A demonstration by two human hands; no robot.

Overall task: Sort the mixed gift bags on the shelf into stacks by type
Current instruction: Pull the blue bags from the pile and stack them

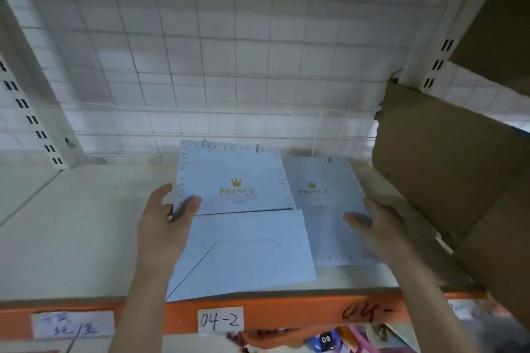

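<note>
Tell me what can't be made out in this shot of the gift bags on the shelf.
- Head view: small print under PRINCE on the left bag, too blurred.
- Right bag's near right corner, hidden by the right hand.
- Left hand: fingers under the left bag, hidden.
- Handwritten label on the orange shelf edge, too blurred.

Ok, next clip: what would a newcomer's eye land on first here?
Two pale blue PRINCE gift bags with gold crowns lie flat on the white shelf, the larger bag left of the smaller bag. The left hand grips the larger bag's left edge; the right hand rests on the smaller one. A cardboard box crowds the right.
</note>
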